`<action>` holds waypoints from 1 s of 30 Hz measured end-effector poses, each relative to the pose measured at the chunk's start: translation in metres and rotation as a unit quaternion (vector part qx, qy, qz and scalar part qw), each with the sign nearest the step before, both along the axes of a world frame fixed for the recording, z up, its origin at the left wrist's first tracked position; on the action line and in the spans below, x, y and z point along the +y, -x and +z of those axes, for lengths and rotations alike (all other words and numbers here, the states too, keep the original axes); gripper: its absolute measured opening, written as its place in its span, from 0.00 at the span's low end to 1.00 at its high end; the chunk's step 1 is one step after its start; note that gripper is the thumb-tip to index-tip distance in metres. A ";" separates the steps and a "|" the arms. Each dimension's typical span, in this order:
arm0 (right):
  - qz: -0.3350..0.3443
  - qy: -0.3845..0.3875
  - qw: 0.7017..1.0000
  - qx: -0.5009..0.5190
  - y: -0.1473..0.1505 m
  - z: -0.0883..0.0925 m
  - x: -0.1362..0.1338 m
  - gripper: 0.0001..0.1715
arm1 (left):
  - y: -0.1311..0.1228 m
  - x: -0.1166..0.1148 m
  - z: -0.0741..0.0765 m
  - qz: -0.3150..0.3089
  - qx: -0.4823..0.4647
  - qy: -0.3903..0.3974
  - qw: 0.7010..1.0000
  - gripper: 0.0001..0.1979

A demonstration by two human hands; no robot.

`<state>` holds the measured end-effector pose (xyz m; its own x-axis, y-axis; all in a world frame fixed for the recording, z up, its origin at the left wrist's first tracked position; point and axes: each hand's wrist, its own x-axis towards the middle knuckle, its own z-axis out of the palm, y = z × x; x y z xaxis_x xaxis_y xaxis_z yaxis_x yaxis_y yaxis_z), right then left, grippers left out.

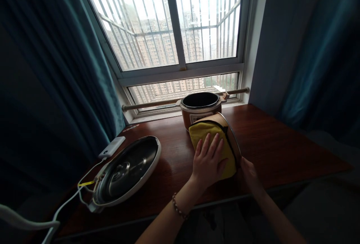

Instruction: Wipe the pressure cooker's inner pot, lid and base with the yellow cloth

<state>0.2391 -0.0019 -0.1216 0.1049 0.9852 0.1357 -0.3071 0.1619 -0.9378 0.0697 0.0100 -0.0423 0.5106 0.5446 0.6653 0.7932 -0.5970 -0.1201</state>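
A copper-coloured inner pot (225, 124) lies tilted on its side on the dark wooden table (270, 142), rim facing right. A yellow cloth (203, 130) is draped over its wall. My left hand (207, 161) lies flat on the cloth, fingers stretched out and pressing it against the pot. My right hand (249, 174) holds the pot at its lower rim; its fingers are mostly hidden behind the rim. Behind stands the cooker body (200, 108), without its inner pot and with no lid on.
The cooker lid (128, 169) lies upside down at the left of the table. A white power bank (111, 146) with white cables (84, 186) sits by it. A window with bars is behind, and dark teal curtains hang on both sides.
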 end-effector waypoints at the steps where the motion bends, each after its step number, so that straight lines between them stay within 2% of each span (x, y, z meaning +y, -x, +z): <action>1: 0.004 0.007 1.000 0.012 0.001 -0.005 -0.001 0.25 | -0.005 0.001 0.002 0.018 -0.023 0.005 1.000 0.30; 5: -0.004 0.010 0.998 0.055 0.009 -0.008 0.001 0.24 | -0.031 0.001 0.006 0.085 -0.099 0.019 0.991 0.28; 9: -0.019 0.015 0.996 0.091 0.019 -0.001 0.000 0.24 | -0.044 0.000 0.005 0.072 -0.118 0.011 0.990 0.25; 14: -0.022 0.021 0.994 0.109 0.030 0.019 -0.006 0.22 | -0.015 0.004 -0.005 0.081 -0.190 0.025 0.978 0.25; 19: -0.040 0.043 0.991 0.118 0.034 0.043 -0.004 0.24 | 0.006 0.002 -0.028 0.076 -0.313 0.040 0.946 0.28; 22: -0.041 0.049 0.991 0.119 0.037 0.051 -0.002 0.25 | -0.002 -0.009 -0.046 0.087 -0.273 0.028 0.958 0.30; 24: -0.047 0.056 0.991 0.114 0.039 0.054 -0.002 0.26 | -0.013 -0.018 -0.059 0.094 -0.195 0.008 0.976 0.30; 26: -0.044 0.063 0.991 0.107 0.041 0.058 -0.004 0.27 | -0.023 -0.024 -0.071 0.074 -0.117 -0.017 0.990 0.28; 28: -0.029 0.068 0.992 0.102 0.042 0.061 -0.006 0.28 | -0.028 -0.027 -0.078 0.051 -0.079 -0.036 0.995 0.26; 30: -0.021 0.071 0.993 0.091 0.042 0.064 -0.007 0.29 | -0.027 -0.027 -0.081 0.052 -0.081 -0.039 0.995 0.26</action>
